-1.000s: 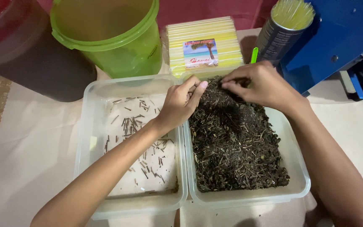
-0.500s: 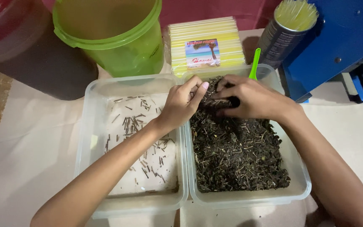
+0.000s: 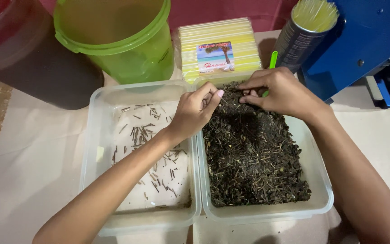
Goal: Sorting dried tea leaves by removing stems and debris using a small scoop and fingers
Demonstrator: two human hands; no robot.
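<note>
Two clear tubs side by side on the desk (image 3: 32, 171). Right tub (image 3: 318, 180) heaped with dried leaves (image 3: 253, 158), mostly unsorted; left tub (image 3: 96, 135) holding only scattered stems (image 3: 147, 135). Left hand (image 3: 194, 113) pinched shut, contents unclear; right hand (image 3: 281, 92) pinching leaves at the far end.

bucket (image 3: 113, 40) lime green | dried leaves (image 3: 253, 153) dark brown | straws (image 3: 220, 47) yellow

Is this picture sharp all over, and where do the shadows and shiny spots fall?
Head view: soft, even indoor light. The dried leaves and the stems in the left tub look sharp. Both hands, left and right, are barely blurred. A faint shadow lies under the right hand; dull glare shows on the green bucket; the corners are slightly stretched.
</note>
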